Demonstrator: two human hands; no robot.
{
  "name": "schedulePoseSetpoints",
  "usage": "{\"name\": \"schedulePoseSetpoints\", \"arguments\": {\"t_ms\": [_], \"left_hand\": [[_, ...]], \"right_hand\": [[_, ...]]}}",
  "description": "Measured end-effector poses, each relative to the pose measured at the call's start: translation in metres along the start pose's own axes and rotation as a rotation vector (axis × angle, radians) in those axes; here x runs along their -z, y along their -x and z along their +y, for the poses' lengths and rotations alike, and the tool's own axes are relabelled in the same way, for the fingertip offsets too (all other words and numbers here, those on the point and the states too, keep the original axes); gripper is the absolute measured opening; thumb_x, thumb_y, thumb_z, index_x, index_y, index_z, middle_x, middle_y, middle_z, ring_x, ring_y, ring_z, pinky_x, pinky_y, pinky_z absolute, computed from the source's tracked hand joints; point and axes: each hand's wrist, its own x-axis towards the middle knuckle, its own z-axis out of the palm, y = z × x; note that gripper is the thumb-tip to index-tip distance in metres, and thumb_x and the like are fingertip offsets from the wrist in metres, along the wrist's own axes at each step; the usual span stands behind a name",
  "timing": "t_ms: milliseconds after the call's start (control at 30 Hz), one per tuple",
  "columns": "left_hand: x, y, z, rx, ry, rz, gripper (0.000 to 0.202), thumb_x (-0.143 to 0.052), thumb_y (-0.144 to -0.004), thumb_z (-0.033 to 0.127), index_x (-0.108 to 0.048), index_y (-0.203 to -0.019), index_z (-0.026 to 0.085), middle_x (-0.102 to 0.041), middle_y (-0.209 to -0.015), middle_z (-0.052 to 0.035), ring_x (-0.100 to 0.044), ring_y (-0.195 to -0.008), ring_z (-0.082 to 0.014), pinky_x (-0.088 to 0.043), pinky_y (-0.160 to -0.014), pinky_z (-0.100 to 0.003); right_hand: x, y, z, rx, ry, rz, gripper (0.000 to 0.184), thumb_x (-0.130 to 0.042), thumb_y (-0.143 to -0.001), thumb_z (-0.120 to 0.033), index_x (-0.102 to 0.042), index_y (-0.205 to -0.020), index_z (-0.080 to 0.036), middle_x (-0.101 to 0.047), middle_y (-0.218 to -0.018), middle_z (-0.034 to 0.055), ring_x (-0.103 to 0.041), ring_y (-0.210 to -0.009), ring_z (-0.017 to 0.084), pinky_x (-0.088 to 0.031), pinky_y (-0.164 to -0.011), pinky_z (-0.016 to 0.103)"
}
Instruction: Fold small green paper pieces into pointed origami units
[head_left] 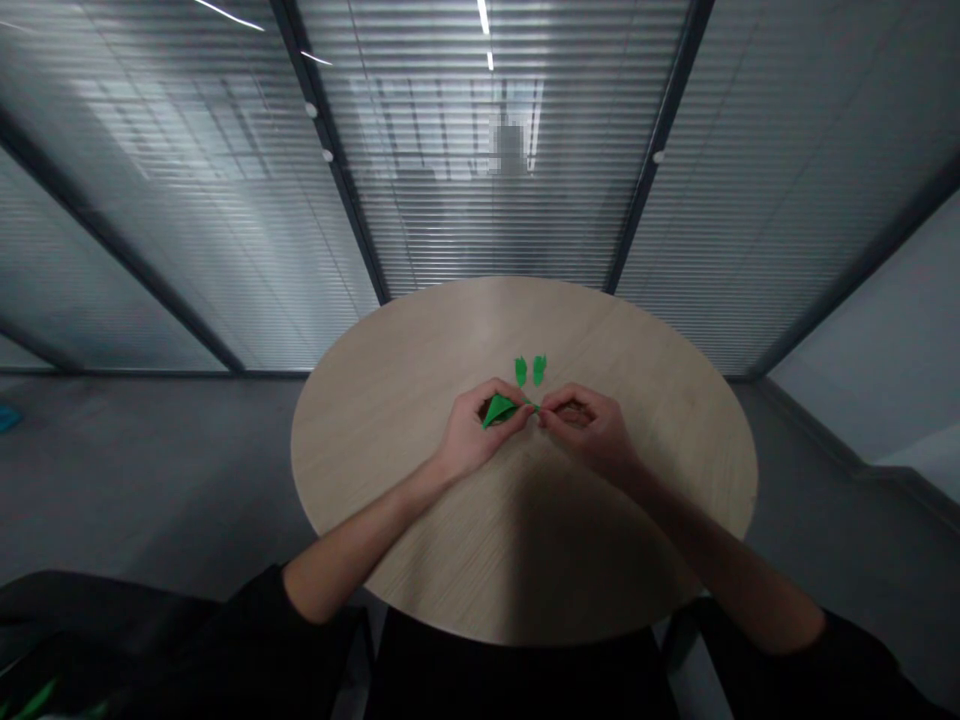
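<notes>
Both my hands meet over the middle of a round wooden table (pixel 420 380). My left hand (pixel 476 435) is closed on a folded green paper piece (pixel 498 409), a small triangle with its point toward the right. My right hand (pixel 585 428) pinches the thin tip of that same paper between thumb and fingers. Just beyond my hands, two small folded green paper shapes (pixel 529 370) lie side by side on the table.
Behind the table stands a glass wall with horizontal blinds (pixel 480 180) and dark frames. Grey floor surrounds the table. A dark chair edge (pixel 75 620) shows at the lower left, and something blue (pixel 7 415) lies at the far left.
</notes>
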Motion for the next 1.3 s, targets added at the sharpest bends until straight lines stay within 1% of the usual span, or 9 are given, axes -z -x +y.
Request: {"name": "schedulePoseSetpoints", "arguments": {"t_ms": [133, 200, 300, 467, 600, 767, 1033, 1300], "left_hand": [[0.0000, -0.0013, 0.0006, 0.029, -0.004, 0.039, 0.015, -0.077, -0.085, 0.030, -0.067, -0.082, 0.019, -0.069, -0.080, -0.0015, -0.060, -0.074, -0.0142, -0.047, -0.069, -0.028], [0.0001, -0.0016, 0.0006, 0.031, 0.002, 0.046, 0.015, -0.077, -0.085, 0.030, -0.067, -0.082, 0.019, -0.069, -0.080, -0.0016, -0.060, -0.074, -0.0143, -0.047, -0.069, -0.028], [0.0000, -0.0017, 0.0002, 0.030, 0.008, 0.048, 0.015, -0.077, -0.085, 0.030, -0.067, -0.082, 0.019, -0.070, -0.082, -0.0017, -0.061, -0.075, -0.0146, -0.048, -0.071, -0.029], [-0.0001, -0.0013, -0.0007, 0.024, 0.017, 0.032, 0.015, -0.077, -0.085, 0.030, -0.067, -0.082, 0.020, -0.069, -0.081, -0.0012, -0.061, -0.075, -0.0144, -0.047, -0.072, -0.029], [0.0002, -0.0001, -0.0002, 0.018, 0.022, 0.024, 0.014, -0.076, -0.086, 0.030, -0.066, -0.083, 0.020, -0.069, -0.083, -0.0019, -0.062, -0.077, -0.0153, -0.048, -0.073, -0.031], [0.0005, 0.0003, 0.0001, 0.011, 0.014, 0.012, 0.013, -0.076, -0.086, 0.029, -0.067, -0.083, 0.020, -0.070, -0.086, -0.0028, -0.063, -0.079, -0.0161, -0.048, -0.075, -0.032], [-0.0003, -0.0005, -0.0005, 0.031, 0.009, 0.039, 0.015, -0.076, -0.086, 0.029, -0.065, -0.082, 0.020, -0.070, -0.083, -0.0018, -0.061, -0.075, -0.0143, -0.047, -0.070, -0.030], [-0.0006, -0.0016, 0.0012, 0.037, -0.007, 0.044, 0.018, -0.076, -0.086, 0.031, -0.064, -0.080, 0.020, -0.069, -0.081, -0.0013, -0.060, -0.074, -0.0145, -0.048, -0.070, -0.030]], "right_hand": [[0.0007, -0.0001, 0.0010, -0.055, -0.028, -0.009, 0.021, -0.082, -0.076, -0.034, -0.072, -0.088, -0.020, -0.073, -0.078, 0.0029, -0.071, -0.069, 0.015, -0.060, -0.066, 0.027], [0.0006, 0.0000, 0.0013, -0.078, -0.033, -0.030, 0.023, -0.082, -0.077, -0.036, -0.073, -0.091, -0.020, -0.074, -0.079, 0.0036, -0.071, -0.069, 0.015, -0.061, -0.066, 0.027], [0.0000, 0.0002, 0.0010, -0.115, -0.048, -0.049, 0.022, -0.080, -0.078, -0.038, -0.074, -0.089, -0.019, -0.075, -0.078, 0.0040, -0.071, -0.066, 0.015, -0.060, -0.063, 0.028], [-0.0004, -0.0014, -0.0020, -0.178, -0.106, -0.059, 0.021, -0.081, -0.079, -0.039, -0.073, -0.081, -0.019, -0.073, -0.069, 0.0024, -0.070, -0.061, 0.014, -0.059, -0.060, 0.027], [-0.0005, -0.0032, -0.0032, -0.213, -0.157, -0.068, 0.025, -0.083, -0.076, -0.041, -0.073, -0.080, -0.019, -0.073, -0.067, 0.0018, -0.069, -0.059, 0.014, -0.060, -0.060, 0.027], [-0.0003, -0.0033, -0.0040, -0.258, -0.169, -0.075, 0.028, -0.084, -0.076, -0.044, -0.072, -0.077, -0.018, -0.072, -0.067, 0.0020, -0.069, -0.058, 0.014, -0.060, -0.059, 0.027], [-0.0007, -0.0026, -0.0056, -0.233, -0.133, -0.071, 0.032, -0.083, -0.077, -0.048, -0.072, -0.075, -0.018, -0.072, -0.066, 0.0025, -0.068, -0.057, 0.014, -0.060, -0.058, 0.029], [-0.0004, -0.0031, -0.0050, -0.202, -0.098, -0.087, 0.028, -0.081, -0.079, -0.045, -0.071, -0.075, -0.019, -0.072, -0.067, 0.0024, -0.069, -0.058, 0.014, -0.059, -0.058, 0.027]]}}
